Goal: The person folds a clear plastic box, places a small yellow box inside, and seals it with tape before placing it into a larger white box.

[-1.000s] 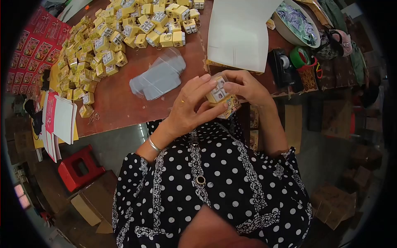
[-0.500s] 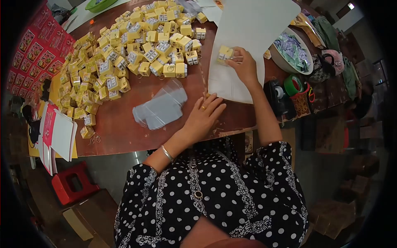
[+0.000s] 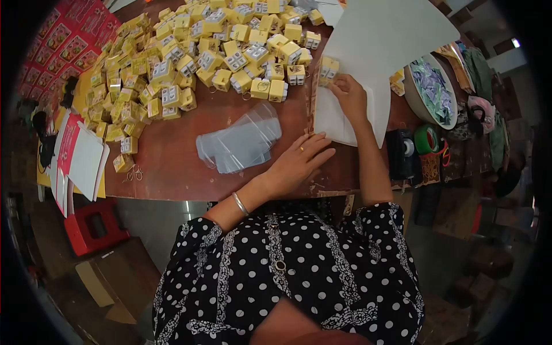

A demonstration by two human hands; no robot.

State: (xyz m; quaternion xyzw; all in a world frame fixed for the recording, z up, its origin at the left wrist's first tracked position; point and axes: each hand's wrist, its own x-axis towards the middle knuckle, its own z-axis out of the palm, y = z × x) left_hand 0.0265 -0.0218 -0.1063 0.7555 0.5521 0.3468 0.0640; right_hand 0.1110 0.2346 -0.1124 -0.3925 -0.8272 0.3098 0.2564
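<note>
My right hand point(image 3: 352, 100) is over the white sheet, thumb and fingers pinched at the lower right corner of a small yellow-and-white cube point(image 3: 329, 67). The cube is near the sheet's left edge; whether a clear wrapper is around it is hard to see. My left hand point(image 3: 299, 162) rests flat at the table's front edge with its fingers stretched out, holding nothing. Left of it lies a loose stack of clear plastic bags point(image 3: 238, 141). Beyond the bags spreads a big heap of similar yellow cubes point(image 3: 230, 49), some with metal rings.
The white sheet point(image 3: 368, 49) runs back across the brown table point(image 3: 167, 155). At right stand a bowl point(image 3: 412, 92) of purple and green packets, a tape dispenser point(image 3: 401, 152) and green tape point(image 3: 425, 140). Printed cards point(image 3: 80, 158) lie at left, above a red stool point(image 3: 95, 227).
The view has shifted, so the table things sit further right. My right hand has brought the cube to the sheet's left edge, and its grip has moved to the cube's corner.
</note>
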